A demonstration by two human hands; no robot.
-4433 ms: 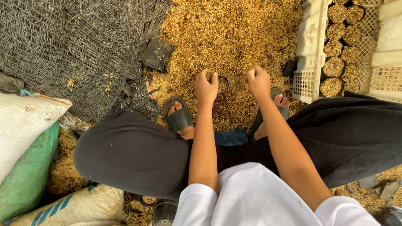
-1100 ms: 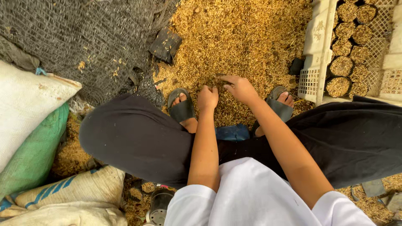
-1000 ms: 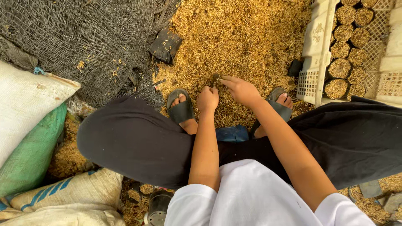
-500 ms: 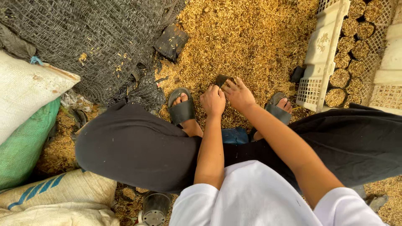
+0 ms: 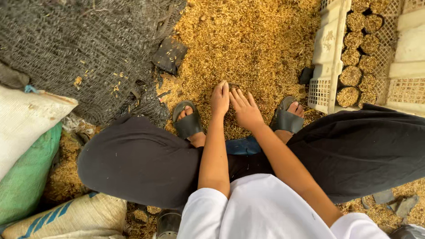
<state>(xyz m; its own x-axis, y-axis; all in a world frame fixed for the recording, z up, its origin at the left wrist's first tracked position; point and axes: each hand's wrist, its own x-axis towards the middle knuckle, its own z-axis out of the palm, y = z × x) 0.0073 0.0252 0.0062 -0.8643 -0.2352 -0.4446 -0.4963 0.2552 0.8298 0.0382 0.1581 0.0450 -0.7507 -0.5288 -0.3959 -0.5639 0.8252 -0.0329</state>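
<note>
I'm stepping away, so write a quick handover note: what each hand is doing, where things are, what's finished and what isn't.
Left hand and right hand: side by side, palms down on the rice husk pile between the sandalled feet, closing around a small dark pot, mostly hidden.
Crate, to the right: holds a row of husk-filled pots.
Done: those crate pots are filled.
Left: the pot at the hands is not yet in the crate; an empty pot lies beside it.

Your left hand [image 5: 220, 99] and right hand [image 5: 246, 110] are lying side by side on the husk heap [image 5: 248, 48], between your two sandals [image 5: 188, 121]. A small pot [image 5: 233, 86] is sitting just beyond their fingertips. The netting [image 5: 88, 53] is spreading to your left, with sacks [image 5: 31, 150] nearer you. To your right, a crate [image 5: 330, 57] is holding rows of filled pots [image 5: 354, 57].
</note>
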